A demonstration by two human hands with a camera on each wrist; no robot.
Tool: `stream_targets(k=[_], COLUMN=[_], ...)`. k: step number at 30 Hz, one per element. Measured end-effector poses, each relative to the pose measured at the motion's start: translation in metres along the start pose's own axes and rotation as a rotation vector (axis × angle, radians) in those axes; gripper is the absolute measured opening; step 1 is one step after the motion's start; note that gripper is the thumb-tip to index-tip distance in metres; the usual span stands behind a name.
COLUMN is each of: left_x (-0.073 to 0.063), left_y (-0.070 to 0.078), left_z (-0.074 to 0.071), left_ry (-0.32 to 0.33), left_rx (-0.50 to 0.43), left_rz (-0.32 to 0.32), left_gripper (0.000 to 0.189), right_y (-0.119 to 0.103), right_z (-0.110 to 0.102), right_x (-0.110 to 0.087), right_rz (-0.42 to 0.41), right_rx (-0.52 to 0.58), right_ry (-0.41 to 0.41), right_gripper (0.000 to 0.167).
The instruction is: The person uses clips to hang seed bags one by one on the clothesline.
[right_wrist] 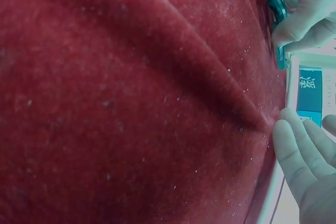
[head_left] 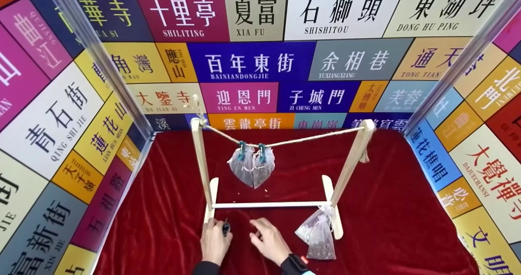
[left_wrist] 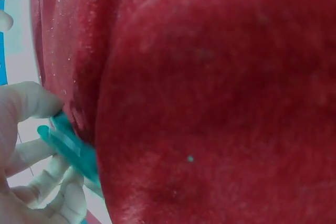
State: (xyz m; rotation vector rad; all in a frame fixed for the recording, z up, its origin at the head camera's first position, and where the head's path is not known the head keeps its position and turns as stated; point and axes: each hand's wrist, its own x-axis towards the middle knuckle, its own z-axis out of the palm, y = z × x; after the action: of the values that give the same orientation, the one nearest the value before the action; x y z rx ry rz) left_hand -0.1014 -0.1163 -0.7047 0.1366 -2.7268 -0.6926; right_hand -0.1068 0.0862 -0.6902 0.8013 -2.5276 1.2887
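My left hand (head_left: 215,241) pinches a green clip (left_wrist: 73,148) between thumb and fingers, low over the red velvet cloth. In the head view that clip looks dark beside the thumb. To its right, my right hand (head_left: 269,241) holds nothing, its fingers loosely bent; in the right wrist view the fingertips (right_wrist: 283,127) are at the cloth. Two sheer white drawstring pouches (head_left: 253,167) hang side by side from a rope (head_left: 317,136), held by two green clips (head_left: 262,152). More filled sheer pouches (head_left: 321,236) lie right of my right hand, against the frame's right foot.
A wooden frame (head_left: 268,204) with two uprights carries the rope and stands ahead of my hands. Red velvet cloth (head_left: 390,210) covers the table, with small crumbs on it. Panels of coloured signs (head_left: 252,63) wall in the back and both sides.
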Motion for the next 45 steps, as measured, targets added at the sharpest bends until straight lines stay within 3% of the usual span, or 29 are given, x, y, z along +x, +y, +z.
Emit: stream_targets(k=[10, 16, 20, 24, 29, 32, 38, 42, 45], left_x=[0.009, 0.018, 0.023, 0.025, 0.025, 0.022, 0.005, -0.008, -0.016], left_y=[0.003, 0.004, 0.011, 0.025, 0.050, 0.067, 0.097, 0.110, 0.117], left_z=[-0.014, -0.029, -0.038, -0.045, -0.050, -0.050, -0.044, -0.034, -0.026], left_ry=[0.137, 0.112, 0.124, 0.200, 0.304, 0.338, 0.362, 0.398, 0.429], left_rx=[-0.003, -0.093, -0.133, -0.177, -0.239, -0.273, -0.316, -0.335, -0.363], left_rz=[-0.036, -0.134, -0.137, -0.067, 0.101, 0.191, 0.307, 0.369, 0.403], left_gripper=[0.004, 0.008, 0.004, 0.009, 0.015, 0.019, 0.024, 0.027, 0.030], right_y=[0.002, 0.003, 0.003, 0.001, -0.002, -0.006, -0.011, -0.015, -0.018], right_z=[-0.007, -0.012, -0.016, -0.022, -0.033, -0.042, -0.059, -0.065, -0.068], right_x=[0.000, 0.001, 0.002, 0.006, 0.015, 0.020, 0.025, 0.024, 0.020], right_rz=[0.003, 0.026, 0.060, 0.074, 0.085, 0.143, 0.336, 0.459, 0.529], right_rx=[-0.022, -0.020, -0.010, 0.017, 0.114, 0.207, 0.531, 0.771, 0.881], right_ry=[0.013, 0.011, 0.000, 0.007, 0.048, 0.064, -0.016, -0.083, -0.102], right_gripper=[0.036, 0.034, 0.033, 0.033, 0.029, 0.026, 0.030, 0.038, 0.042])
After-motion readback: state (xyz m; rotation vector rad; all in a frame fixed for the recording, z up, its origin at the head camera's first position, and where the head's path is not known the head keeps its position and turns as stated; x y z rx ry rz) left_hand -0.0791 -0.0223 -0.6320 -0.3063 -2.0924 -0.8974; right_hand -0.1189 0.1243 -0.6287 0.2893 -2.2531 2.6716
